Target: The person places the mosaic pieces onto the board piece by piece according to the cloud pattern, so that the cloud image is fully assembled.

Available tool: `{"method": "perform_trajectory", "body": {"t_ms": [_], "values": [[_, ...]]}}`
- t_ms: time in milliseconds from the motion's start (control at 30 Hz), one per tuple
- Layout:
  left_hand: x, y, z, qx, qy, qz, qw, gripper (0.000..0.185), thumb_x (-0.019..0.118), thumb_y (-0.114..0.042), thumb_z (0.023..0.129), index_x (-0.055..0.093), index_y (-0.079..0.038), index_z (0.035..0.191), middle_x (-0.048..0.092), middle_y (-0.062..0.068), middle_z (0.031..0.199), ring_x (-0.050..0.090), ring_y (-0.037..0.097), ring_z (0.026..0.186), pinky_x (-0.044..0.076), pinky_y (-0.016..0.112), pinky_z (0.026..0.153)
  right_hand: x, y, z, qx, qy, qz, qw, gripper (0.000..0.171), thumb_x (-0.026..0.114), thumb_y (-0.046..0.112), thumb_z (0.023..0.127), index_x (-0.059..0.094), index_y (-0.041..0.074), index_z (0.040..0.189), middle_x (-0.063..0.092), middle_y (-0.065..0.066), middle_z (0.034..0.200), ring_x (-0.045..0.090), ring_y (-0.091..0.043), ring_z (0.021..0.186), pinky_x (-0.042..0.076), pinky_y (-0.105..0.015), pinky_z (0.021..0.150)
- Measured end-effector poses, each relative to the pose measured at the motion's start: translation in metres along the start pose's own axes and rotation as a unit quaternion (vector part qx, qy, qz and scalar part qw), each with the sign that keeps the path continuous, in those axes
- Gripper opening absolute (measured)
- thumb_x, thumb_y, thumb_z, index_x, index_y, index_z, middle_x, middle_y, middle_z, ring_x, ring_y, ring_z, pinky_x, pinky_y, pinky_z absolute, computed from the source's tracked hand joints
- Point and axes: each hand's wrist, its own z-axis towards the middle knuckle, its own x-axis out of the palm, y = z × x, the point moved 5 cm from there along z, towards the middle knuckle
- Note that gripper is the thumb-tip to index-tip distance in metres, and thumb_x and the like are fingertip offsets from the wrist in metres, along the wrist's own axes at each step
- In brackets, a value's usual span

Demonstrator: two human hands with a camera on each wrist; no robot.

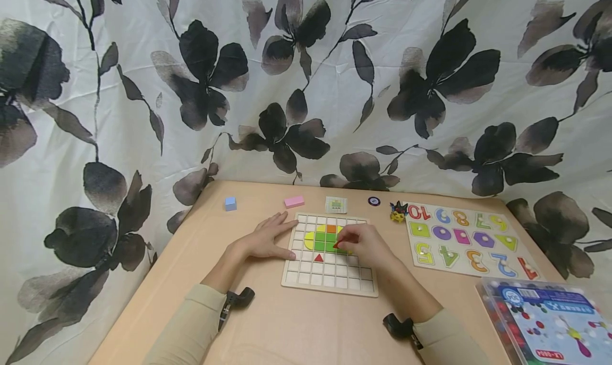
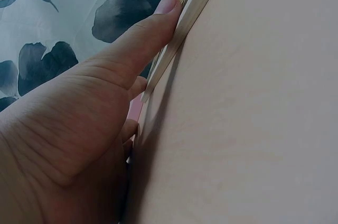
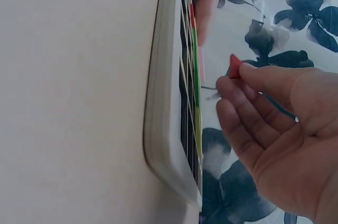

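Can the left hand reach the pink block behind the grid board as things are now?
Probably yes. The left hand rests flat at the left edge of the grid board, and the pink block lies just beyond its fingertips on bare table; nothing stands between them.

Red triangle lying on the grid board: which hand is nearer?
Right, narrowly. The right hand hovers just up-right of the red triangle, pinching another red piece. The left hand rests flat at the board's left edge.
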Motion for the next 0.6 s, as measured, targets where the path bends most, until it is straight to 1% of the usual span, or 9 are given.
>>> {"method": "perform_trajectory", "body": {"t_ms": [133,267,400,600], "values": [[0.001,0.001,0.000,0.000,0.001,0.002,1.0000,0.104,0.077,-0.070,0.081,0.032,-0.029,0.165,0.007,0.016,0.176,0.001,0.037,0.163,0.004,0.062,0.129,0.008,-0.001,0.002,-0.014,0.009,-0.009,1.000,0.007,0.078,0.006,0.092,0.077,0.013,0.094,0.073,0.004,0.092,0.062,-0.017,0.086,0.053,-0.023,0.076],[0.001,0.002,0.001,0.002,0.001,0.002,1.0000,0.103,0.077,-0.070,0.081,0.033,-0.028,0.165,0.006,0.016,0.176,0.001,0.037,0.163,0.004,0.062,0.129,0.015,-0.002,0.003,-0.014,0.020,-0.011,1.000,0.008,0.080,0.008,0.091,0.078,0.015,0.092,0.072,0.005,0.089,0.060,-0.018,0.087,0.050,-0.025,0.076],[0.001,0.003,0.001,0.001,0.000,0.004,1.0000,0.104,0.076,-0.071,0.080,0.033,-0.028,0.165,0.007,0.016,0.176,0.001,0.037,0.163,0.004,0.062,0.129,0.019,-0.001,0.002,-0.019,0.033,-0.012,0.999,0.007,0.080,0.007,0.091,0.079,0.014,0.092,0.072,0.004,0.086,0.059,-0.019,0.087,0.048,-0.026,0.076],[0.002,0.005,0.002,-0.002,-0.001,0.007,1.0000,0.105,0.076,-0.073,0.079,0.032,-0.029,0.165,0.007,0.015,0.176,0.001,0.037,0.163,0.004,0.062,0.129,0.025,-0.003,0.003,-0.039,0.067,-0.024,0.997,0.007,0.080,0.009,0.091,0.079,0.015,0.091,0.073,0.007,0.086,0.059,-0.015,0.082,0.048,-0.024,0.071]]}}
